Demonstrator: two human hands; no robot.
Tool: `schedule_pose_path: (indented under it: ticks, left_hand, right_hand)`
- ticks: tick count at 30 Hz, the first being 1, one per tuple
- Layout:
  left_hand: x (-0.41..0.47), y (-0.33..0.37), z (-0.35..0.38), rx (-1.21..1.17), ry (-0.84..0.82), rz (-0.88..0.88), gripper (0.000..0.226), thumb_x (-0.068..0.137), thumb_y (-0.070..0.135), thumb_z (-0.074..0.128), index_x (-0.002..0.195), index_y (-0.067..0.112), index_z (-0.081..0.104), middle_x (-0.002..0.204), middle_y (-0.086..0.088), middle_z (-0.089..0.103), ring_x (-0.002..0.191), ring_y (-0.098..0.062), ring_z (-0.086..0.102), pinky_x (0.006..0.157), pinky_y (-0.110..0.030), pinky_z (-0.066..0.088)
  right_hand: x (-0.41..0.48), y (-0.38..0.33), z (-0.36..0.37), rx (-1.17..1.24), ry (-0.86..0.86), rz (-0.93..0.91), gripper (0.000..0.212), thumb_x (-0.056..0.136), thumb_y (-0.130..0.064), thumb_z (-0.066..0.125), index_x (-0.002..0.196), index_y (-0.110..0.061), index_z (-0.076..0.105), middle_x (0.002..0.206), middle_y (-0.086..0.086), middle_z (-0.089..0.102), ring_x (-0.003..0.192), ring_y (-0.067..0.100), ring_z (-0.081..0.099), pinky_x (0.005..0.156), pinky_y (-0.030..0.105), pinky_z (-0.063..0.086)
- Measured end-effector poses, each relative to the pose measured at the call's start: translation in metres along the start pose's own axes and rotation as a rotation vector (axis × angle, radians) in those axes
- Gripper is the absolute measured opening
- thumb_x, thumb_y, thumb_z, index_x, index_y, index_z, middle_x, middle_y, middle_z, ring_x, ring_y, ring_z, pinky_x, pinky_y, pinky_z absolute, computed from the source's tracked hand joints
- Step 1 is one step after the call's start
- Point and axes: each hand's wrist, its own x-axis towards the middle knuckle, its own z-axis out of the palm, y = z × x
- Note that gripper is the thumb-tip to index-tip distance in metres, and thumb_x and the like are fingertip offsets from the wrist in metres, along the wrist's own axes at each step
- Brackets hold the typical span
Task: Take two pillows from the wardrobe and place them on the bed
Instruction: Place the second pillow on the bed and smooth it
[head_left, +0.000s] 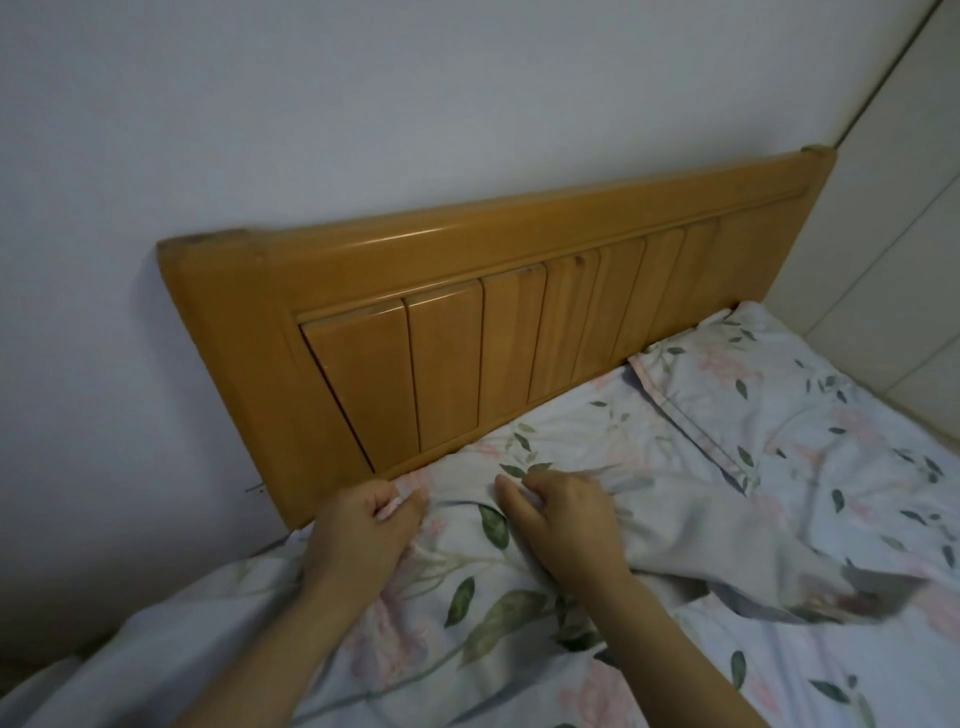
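While the left hand (363, 525) pinches the floral fabric (493, 587) by the headboard (467, 332) and the right hand (563, 519) curls its fingers (545, 486) into it, one pillow (769, 395) lies on the bed (831, 649) at the far right. If this fabric is the second pillow, which I cannot tell, an uneven pull could bunch it.

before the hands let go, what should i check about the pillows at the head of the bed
1. First pillow lies against the headboard, right side: ok.
2. Second pillow set down: cannot tell; the floral fabric under the hands could be pillow or quilt.
3. Left hand pinches the fabric's edge near the headboard: ok.
4. Right hand grips the same fabric: ok.
5. Fabric lying smooth: not ok, creased.
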Motion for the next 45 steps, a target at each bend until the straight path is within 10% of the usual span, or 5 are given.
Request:
schedule_pose_path:
  ticks: [17, 28, 36, 45]
  left_hand:
    - [0.139, -0.064, 0.096, 0.079, -0.105, -0.06, 0.05, 0.086, 0.038, 0.056, 0.053, 0.018, 0.025, 0.044, 0.001, 0.027, 0.044, -0.011, 0.03, 0.044, -0.025, 0.017]
    - [0.098, -0.163, 0.163, 0.11, -0.429, -0.323, 0.006, 0.084, 0.018, 0.062, 0.082, 0.017, 0.057, 0.082, -0.003, 0.064, 0.078, -0.021, 0.059, 0.073, -0.036, 0.05]
    - [0.14, -0.207, 0.184, 0.346, -0.495, -0.176, 0.031, 0.082, 0.028, 0.067, 0.11, 0.017, 0.058, 0.114, -0.004, 0.06, 0.104, -0.023, 0.056, 0.086, -0.033, 0.048]
    - [0.212, -0.24, 0.215, 0.637, -0.524, -0.122, 0.052, 0.085, 0.03, 0.064, 0.128, 0.008, 0.045, 0.131, -0.014, 0.043, 0.114, -0.033, 0.051, 0.091, -0.041, 0.047]
  right_hand:
    - [0.136, 0.098, 0.095, -0.101, -0.058, -0.055, 0.04, 0.089, -0.041, 0.044, 0.059, -0.018, 0.055, 0.058, 0.0, 0.059, 0.058, 0.02, 0.054, 0.064, 0.035, 0.04]
    - [0.031, 0.183, 0.173, 0.004, -0.238, 0.464, 0.012, 0.089, -0.018, 0.059, 0.095, -0.012, 0.066, 0.095, 0.008, 0.068, 0.089, 0.028, 0.062, 0.076, 0.035, 0.049]
    - [0.002, 0.197, 0.214, 0.105, -0.408, 0.726, 0.031, 0.09, -0.028, 0.057, 0.118, -0.016, 0.058, 0.118, 0.008, 0.061, 0.103, 0.025, 0.06, 0.083, 0.027, 0.042]
    - [0.085, 0.214, 0.256, 0.101, -0.364, 0.618, 0.038, 0.092, -0.027, 0.055, 0.128, -0.015, 0.053, 0.127, 0.012, 0.056, 0.111, 0.029, 0.057, 0.09, 0.032, 0.044]
